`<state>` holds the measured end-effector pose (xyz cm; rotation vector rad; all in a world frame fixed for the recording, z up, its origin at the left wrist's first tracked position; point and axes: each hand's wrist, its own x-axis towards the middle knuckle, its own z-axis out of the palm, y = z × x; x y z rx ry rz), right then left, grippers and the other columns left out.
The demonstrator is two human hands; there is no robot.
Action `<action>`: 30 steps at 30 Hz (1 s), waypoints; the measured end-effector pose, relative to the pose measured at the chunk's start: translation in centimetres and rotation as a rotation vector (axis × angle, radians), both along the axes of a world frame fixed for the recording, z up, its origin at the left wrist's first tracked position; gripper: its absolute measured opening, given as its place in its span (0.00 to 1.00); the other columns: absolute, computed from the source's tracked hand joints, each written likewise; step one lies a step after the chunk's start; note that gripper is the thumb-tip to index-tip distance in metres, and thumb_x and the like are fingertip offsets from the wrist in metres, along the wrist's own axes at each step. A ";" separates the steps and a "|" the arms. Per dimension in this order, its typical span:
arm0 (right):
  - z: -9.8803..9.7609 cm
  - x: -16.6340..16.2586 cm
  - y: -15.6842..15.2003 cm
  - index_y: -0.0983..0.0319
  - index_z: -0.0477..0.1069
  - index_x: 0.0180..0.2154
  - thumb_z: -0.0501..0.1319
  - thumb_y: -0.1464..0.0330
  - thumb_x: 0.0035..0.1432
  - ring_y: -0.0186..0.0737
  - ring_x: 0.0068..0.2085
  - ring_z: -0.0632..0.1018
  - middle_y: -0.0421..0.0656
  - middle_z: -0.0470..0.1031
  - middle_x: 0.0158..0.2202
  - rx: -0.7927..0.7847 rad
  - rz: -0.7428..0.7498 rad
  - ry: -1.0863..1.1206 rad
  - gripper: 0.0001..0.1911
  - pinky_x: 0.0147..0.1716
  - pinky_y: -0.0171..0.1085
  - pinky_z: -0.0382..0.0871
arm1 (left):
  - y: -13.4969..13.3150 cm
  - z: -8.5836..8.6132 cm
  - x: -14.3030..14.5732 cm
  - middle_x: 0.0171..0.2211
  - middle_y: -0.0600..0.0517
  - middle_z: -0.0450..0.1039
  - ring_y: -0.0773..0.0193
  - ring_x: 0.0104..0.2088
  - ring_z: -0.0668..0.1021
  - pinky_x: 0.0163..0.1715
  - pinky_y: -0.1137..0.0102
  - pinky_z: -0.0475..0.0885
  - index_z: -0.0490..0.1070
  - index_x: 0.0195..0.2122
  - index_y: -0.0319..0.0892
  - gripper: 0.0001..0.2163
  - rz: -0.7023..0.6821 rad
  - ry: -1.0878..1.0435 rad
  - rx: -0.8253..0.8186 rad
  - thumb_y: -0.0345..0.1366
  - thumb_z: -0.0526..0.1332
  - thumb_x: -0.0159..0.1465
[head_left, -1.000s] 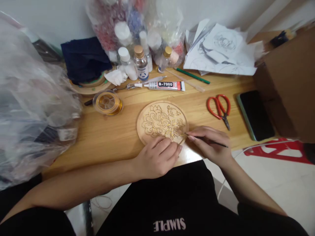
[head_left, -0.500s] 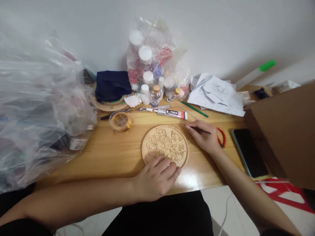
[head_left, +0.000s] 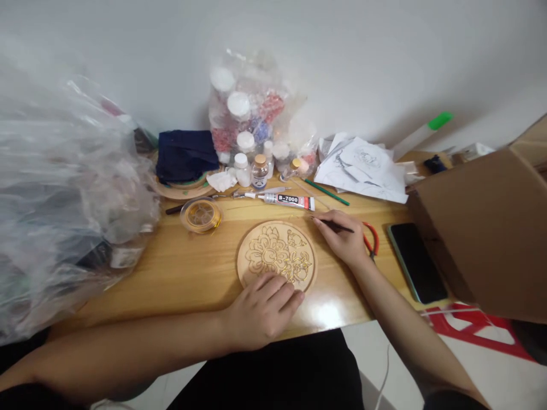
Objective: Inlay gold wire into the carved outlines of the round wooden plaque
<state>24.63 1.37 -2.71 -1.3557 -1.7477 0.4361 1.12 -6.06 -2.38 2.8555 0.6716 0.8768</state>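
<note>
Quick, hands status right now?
Left hand: open, fingers resting on the wooden disc.
Right hand: shut on a thin black tool.

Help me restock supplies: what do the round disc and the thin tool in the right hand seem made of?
The round disc looks like pale, unvarnished wood: matte tan face with carved floral grooves, some lined in shiny gold, perhaps wire. The thin tool in the right hand looks dark and rigid, possibly metal; too slim to tell.
</note>
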 end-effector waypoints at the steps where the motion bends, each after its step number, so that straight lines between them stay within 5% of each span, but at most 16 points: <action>1: 0.0 0.0 0.0 0.59 0.77 0.31 0.63 0.66 0.57 0.37 0.29 0.77 0.43 0.80 0.29 0.004 -0.003 0.015 0.05 0.30 0.37 0.71 | 0.0 0.1 0.0 0.35 0.48 0.73 0.60 0.39 0.73 0.44 0.61 0.71 0.72 0.45 0.38 0.11 -0.004 -0.004 0.007 0.27 0.53 0.66; 9: -0.4 -0.2 0.1 0.60 0.77 0.31 0.62 0.63 0.57 0.38 0.29 0.77 0.43 0.79 0.28 0.061 -0.067 0.162 0.08 0.29 0.37 0.71 | -1.0 0.2 0.4 0.36 0.47 0.75 0.61 0.39 0.74 0.43 0.63 0.69 0.73 0.46 0.34 0.11 -0.103 0.005 0.259 0.27 0.53 0.66; 18: 0.2 0.1 -0.2 0.61 0.75 0.29 0.62 0.63 0.55 0.37 0.29 0.74 0.42 0.77 0.27 0.046 -0.166 0.275 0.08 0.31 0.38 0.69 | -1.4 1.4 0.7 0.34 0.49 0.76 0.63 0.37 0.76 0.41 0.67 0.71 0.72 0.40 0.35 0.06 -0.155 0.092 0.321 0.26 0.56 0.66; 30: 0.3 0.4 -0.3 0.61 0.73 0.27 0.62 0.62 0.53 0.36 0.28 0.74 0.41 0.76 0.25 0.019 -0.204 0.358 0.09 0.30 0.37 0.69 | -6.9 1.4 0.8 0.31 0.50 0.75 0.64 0.33 0.75 0.35 0.68 0.71 0.71 0.40 0.37 0.07 0.118 0.065 0.155 0.26 0.54 0.66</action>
